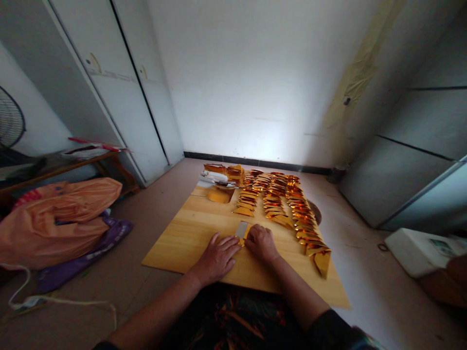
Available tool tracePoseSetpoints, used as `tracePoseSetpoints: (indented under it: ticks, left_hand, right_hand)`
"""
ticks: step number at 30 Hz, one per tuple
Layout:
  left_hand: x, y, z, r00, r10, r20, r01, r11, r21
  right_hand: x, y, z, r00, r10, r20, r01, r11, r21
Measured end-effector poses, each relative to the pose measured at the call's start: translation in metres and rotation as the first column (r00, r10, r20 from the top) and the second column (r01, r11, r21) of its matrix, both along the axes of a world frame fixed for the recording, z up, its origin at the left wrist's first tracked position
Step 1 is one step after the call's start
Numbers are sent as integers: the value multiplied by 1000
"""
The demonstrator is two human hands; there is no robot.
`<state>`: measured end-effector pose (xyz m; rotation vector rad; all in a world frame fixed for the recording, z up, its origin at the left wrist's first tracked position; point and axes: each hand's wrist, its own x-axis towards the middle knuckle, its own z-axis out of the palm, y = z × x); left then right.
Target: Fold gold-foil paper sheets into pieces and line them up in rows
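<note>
A small sheet of gold foil paper point(241, 229) with a grey face lies on the wooden board point(175, 238) in front of me. My left hand point(218, 256) rests flat on the board, its fingers stretched out and the tips pressing the paper's near left edge. On the other side, my right hand point(261, 242) has its fingers curled and pinched at the paper's right edge. The fingertips partly hide the paper. Beyond my hands stand rows of folded gold foil pieces point(274, 200), overlapping one another.
At the board's far left are stacked gold paper point(235, 174), a white packet point(215, 177) and a cutout with something yellow point(219, 195) in it. An orange bag point(65, 218) lies on the floor to the left, a white box point(416, 250) to the right. Cabinets point(120, 87) and a wall surround the board.
</note>
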<state>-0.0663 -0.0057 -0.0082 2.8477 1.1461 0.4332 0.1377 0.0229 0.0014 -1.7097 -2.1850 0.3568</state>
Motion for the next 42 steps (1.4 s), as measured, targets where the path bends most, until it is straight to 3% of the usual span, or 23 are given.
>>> tracePoseSetpoints:
  ticks: [15,28,32,35,42]
  left_hand:
    - [4,0,-1,1000,28,7,-28,1000,2]
    - [7,-2,6,999,44,21,-43,998,-37]
    - [10,-2,4,998,54,42,-53,998,-15]
    - [16,-1,3,993,76,87,-77,997,6]
    - [26,5,7,968,191,166,-208,974,94]
  right_hand:
    - [9,5,-3,988,38,-147,-42,999,-27]
    - [5,3,3,995,9,-95,-11,1000,-20]
    - [11,8,-3,992,48,-119,-51,998,-24]
    - [17,7,-6,988,117,-104,-113,993,44]
    - [20,-14,7,971,235,42,-239,963,128]
